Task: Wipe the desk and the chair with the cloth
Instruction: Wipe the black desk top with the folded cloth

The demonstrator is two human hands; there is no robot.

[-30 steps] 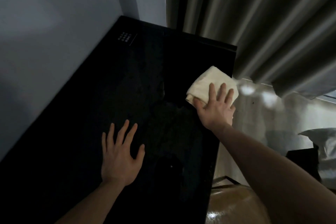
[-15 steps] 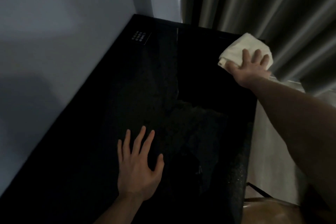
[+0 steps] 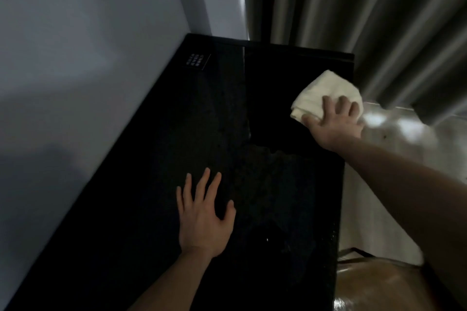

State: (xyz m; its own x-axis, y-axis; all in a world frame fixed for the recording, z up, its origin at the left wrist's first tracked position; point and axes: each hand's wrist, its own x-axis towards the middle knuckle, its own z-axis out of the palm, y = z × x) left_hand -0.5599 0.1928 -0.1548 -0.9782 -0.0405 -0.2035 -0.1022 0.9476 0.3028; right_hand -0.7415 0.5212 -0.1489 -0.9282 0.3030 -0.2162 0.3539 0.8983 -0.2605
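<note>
A glossy black desk [image 3: 151, 159] runs along the wall from the near left to the far corner. A folded cream cloth [image 3: 321, 93] lies on the desk's far right side, close to the right edge. My right hand [image 3: 333, 121] presses on the cloth with straight fingers spread over it. My left hand [image 3: 204, 217] rests flat on the desk, fingers spread, in the near middle. Part of a brown chair [image 3: 379, 285] shows at the bottom right, beside the desk's edge.
A pale wall [image 3: 75, 58] borders the desk on the left. Grey curtains [image 3: 379, 20] hang behind the far right corner. A small panel with pale dots [image 3: 195, 62] sits in the desk's far left corner. Pale floor [image 3: 404, 134] lies to the right.
My right hand has slid the cloth back from the far right corner toward me along the desk's right side. My left hand has stayed flat on the desk.
</note>
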